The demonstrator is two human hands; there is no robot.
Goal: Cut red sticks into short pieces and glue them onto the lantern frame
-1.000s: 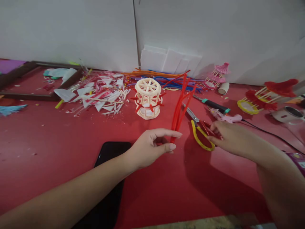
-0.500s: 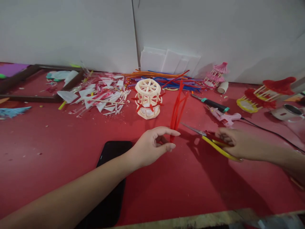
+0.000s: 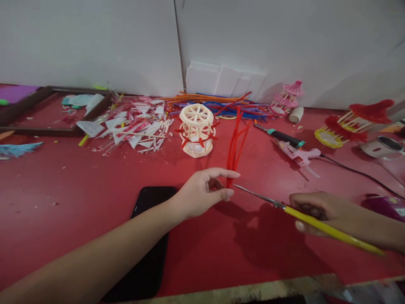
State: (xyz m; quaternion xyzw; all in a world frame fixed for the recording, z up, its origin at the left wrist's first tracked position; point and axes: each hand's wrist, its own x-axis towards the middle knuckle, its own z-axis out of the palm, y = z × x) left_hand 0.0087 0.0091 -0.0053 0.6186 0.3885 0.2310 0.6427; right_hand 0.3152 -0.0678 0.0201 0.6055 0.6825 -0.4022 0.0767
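Between thumb and fingers, my left hand [image 3: 201, 192] pinches a bunch of red pipe cleaners [image 3: 234, 147] that stand upright. My right hand [image 3: 325, 213] is closed on yellow-handled scissors [image 3: 313, 221]. The scissors point left, and their tip is close to the lower end of the bunch, near my left fingertips. Behind my left hand stands a cream lantern-like frame [image 3: 196, 131] with a red band and short red pieces around its middle. A black phone [image 3: 152, 202] lies partly under my left forearm.
Colored pipe cleaners [image 3: 218, 104] lie along the wall. Paper and plastic scraps [image 3: 133, 126] are heaped at left beside a brown frame [image 3: 47, 131]. At right are a pink glue gun [image 3: 299, 154] with its cord, a cutter [image 3: 284, 138], a metal mug [image 3: 384, 147] and a red-yellow model [image 3: 351, 124].
My right hand has moved right and slightly down, and the scissors have turned so their tip is lower, by my left fingertips. My left hand has hardly moved.
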